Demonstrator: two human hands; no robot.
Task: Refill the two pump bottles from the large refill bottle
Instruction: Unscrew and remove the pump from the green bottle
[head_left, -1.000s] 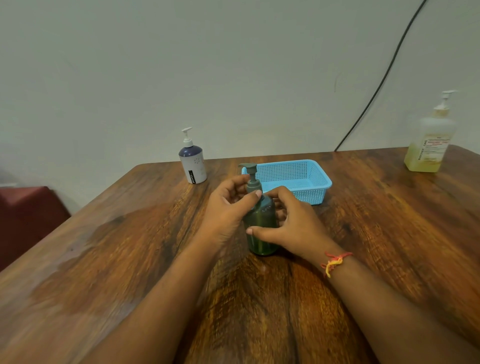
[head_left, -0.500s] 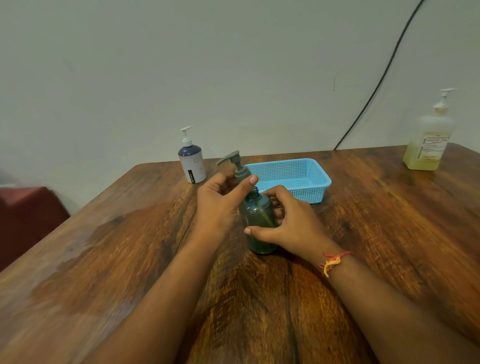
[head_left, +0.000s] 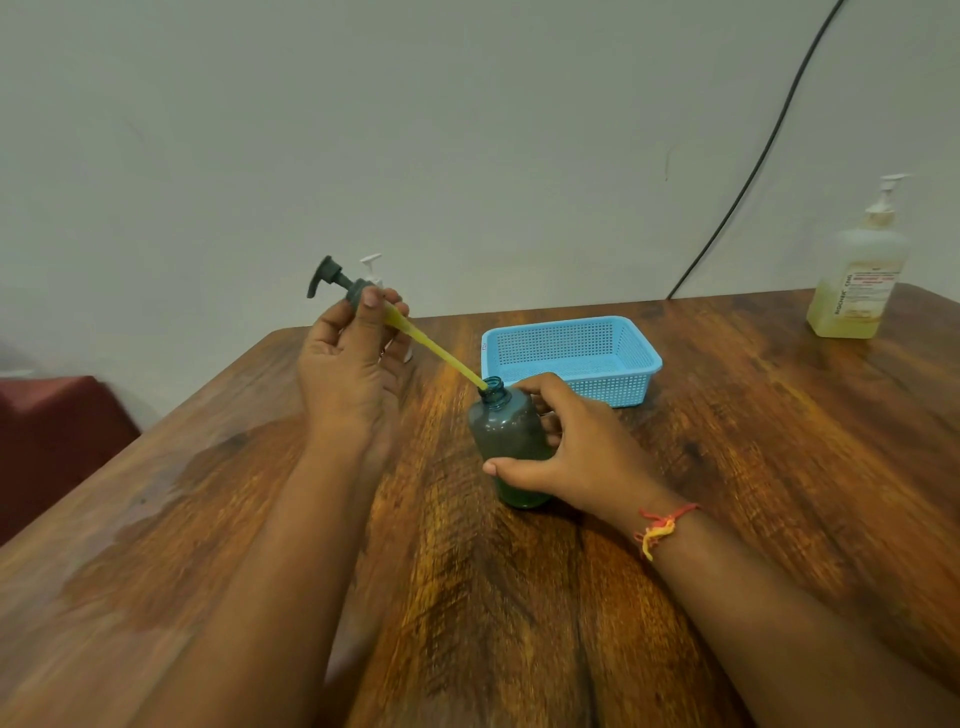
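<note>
Left hand, raised at ten o'clock from the green bottle: fingers pinched on the collar of the dark pump head, tilted up and left, its yellow dip tube running down to the bottle's mouth, tip just at the rim. Right hand: curled around the green bottle from its three o'clock side, thumb across the front, steadying it upright on the wooden table. Green bottle: opened, a little liquid low in the base, not yet refilled. Second pump bottle, white pump top only showing behind the left hand, appears unopened. Large refill bottle, yellowish liquid, pump on, standing untouched at two o'clock near the table's far right edge. Blue basket, just behind the green bottle at one o'clock. Progress, as judged: early; one pump nearly out, both fills outstanding.
</note>
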